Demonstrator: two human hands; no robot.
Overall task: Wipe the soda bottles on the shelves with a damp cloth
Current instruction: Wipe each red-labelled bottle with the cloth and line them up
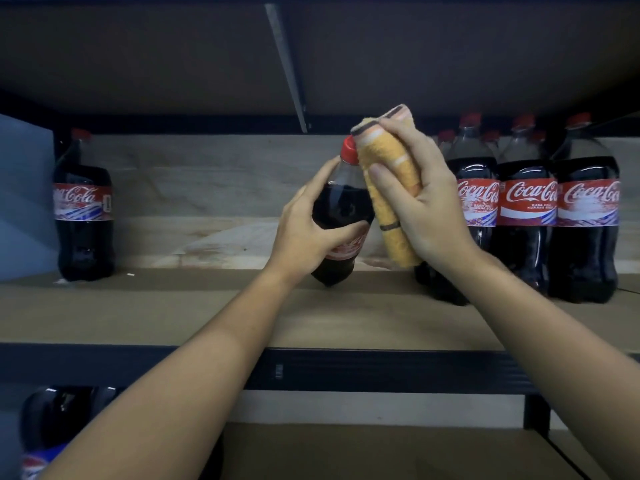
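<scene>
Fingers (381,174) of the right hand (429,209) are curling round a folded yellow cloth (388,188), pressing it against the shoulder of a tilted cola bottle (341,209) just below its red cap (349,152). Beside them, the left hand (308,233) is gripping the bottle's body, thumb across the label, tipping it on its base on the shelf board (173,313). Wiping of this bottle appears to be under way. Next, the cloth probably needs drawing down the side while the left hand is turning the bottle. Further right, a row of bottles (526,209) is waiting; well to the left, a lone bottle (83,209) is standing.
</scene>
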